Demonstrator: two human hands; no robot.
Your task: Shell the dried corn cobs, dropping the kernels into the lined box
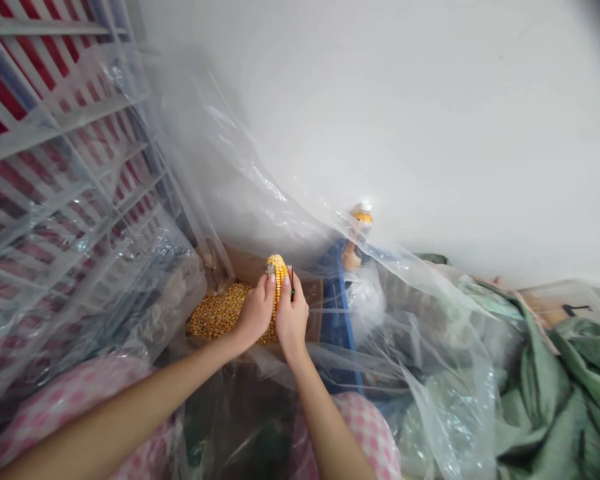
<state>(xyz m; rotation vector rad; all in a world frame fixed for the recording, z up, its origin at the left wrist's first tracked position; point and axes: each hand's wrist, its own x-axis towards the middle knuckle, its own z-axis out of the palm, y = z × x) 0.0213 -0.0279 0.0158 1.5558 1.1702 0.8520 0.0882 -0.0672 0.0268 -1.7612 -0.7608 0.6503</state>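
"How are the hands gripping?"

"Both are closed. The bare left hand [255, 310] and bare right hand [293, 317] are curled around a yellow ear of corn [279, 273], thumbs up on its near face. A slim dark tool with a green part [293, 292] sits at the right hand too; how its fingers hold it, I can't tell."

"Where's the corn, and which way does it point?"

"Just off the centre of view, towards seven o'clock, over a brown box [314, 303]. Its long axis runs nearly twelve to six, rounded end at twelve. Loose golden kernels [215, 313] lie at eight o'clock from it, a blue plastic crate [348, 327] at four."

"And the arms?"

"The left forearm reaches in from eight o'clock, the right from five, hands side by side."
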